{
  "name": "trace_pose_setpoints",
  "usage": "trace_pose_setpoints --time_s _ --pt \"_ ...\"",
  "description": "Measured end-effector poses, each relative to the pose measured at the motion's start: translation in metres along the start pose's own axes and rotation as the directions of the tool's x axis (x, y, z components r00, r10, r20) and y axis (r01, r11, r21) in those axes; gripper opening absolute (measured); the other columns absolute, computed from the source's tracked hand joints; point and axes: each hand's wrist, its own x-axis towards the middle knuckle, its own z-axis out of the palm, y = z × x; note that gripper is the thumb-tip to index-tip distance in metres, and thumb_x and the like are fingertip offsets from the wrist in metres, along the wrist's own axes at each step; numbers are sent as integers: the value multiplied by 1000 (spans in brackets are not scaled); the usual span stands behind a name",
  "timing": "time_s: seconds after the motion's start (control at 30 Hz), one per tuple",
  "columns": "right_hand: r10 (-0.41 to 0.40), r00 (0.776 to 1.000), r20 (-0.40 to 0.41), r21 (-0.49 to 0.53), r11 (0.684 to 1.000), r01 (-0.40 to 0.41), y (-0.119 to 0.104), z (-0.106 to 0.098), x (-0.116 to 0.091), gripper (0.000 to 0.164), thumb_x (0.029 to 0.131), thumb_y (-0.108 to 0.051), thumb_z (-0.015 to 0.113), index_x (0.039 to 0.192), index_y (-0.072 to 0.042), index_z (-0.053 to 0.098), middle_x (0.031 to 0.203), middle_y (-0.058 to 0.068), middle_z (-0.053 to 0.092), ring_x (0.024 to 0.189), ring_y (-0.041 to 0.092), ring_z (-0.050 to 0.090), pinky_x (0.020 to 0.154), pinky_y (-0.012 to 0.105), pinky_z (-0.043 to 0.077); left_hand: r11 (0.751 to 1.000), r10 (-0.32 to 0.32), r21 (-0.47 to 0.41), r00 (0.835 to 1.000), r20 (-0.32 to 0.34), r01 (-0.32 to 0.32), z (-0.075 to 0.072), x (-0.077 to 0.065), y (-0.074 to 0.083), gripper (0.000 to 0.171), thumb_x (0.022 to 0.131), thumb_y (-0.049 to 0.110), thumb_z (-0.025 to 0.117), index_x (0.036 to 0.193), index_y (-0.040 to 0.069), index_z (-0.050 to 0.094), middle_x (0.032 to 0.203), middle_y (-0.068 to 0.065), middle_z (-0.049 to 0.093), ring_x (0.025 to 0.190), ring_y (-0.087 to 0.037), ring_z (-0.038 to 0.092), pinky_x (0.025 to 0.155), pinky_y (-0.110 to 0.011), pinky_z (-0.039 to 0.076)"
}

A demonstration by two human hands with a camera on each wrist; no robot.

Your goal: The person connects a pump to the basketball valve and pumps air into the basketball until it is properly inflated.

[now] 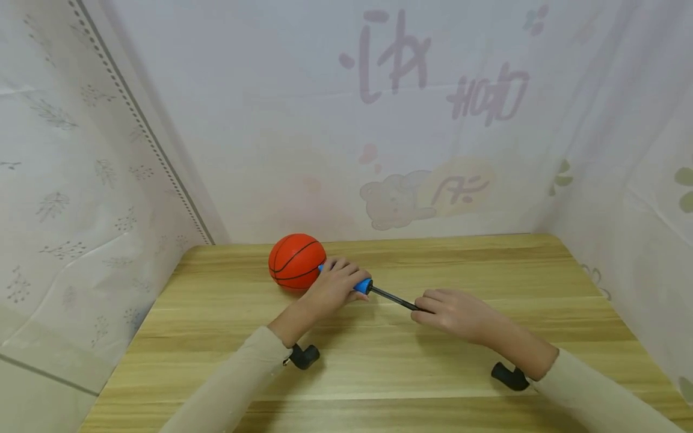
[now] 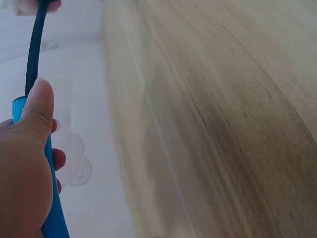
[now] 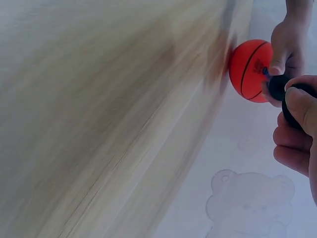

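head view clock: left grip [image 1: 337, 284] wrapped round blue pump barrel [image 1: 364, 285] | right grip [image 1: 457, 314] clamped on black handle [image 3: 291, 113], left grip's 4 o'clock | black rod [image 1: 394, 297] between | red ball [image 1: 295, 261] on counter [image 1: 541, 288], left grip's 10 o'clock, barrel-ball contact unclear
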Motion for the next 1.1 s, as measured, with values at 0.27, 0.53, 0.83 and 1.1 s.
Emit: trace_pose_setpoints --time_s 0.27,0.53,0.83,1.1 --pt "22 997 79 -7 1000 -21 11 14 20 15 93 -7 72 106 -10 66 98 0 66 84 14 61 73 25 53 999 -33 -6 999 24 34 -3 1 2 39 91 38 72 124 19 65 115 0 66 111 -24 52 101 -50 38" --pt "18 998 56 -9 1000 -18 19 30 45 15 92 -5 72 105 -11 67 96 -1 65 83 13 60 73 24 52 1000 -9 5 1000 3 9 0 1 3 38 91 40 70 122 18 65 112 1 65 106 -23 50 99 -48 37" --pt "24 999 22 6 1000 -25 22 43 56 23 84 -4 81 104 -10 71 96 0 67 83 12 63 74 22 53 1000 -13 10 999 34 12 -1 1 0 36 94 45 62 120 20 65 109 4 64 107 -21 51 99 -45 37" --pt "-1 1000 -22 -37 999 0 18 35 41 22 109 -8 46 100 -10 66 90 1 65 74 13 58 66 21 49 999 -11 -51 999 39 13 -4 3 -8 38 91 41 70 122 18 66 111 2 65 109 -22 51 99 -46 39"
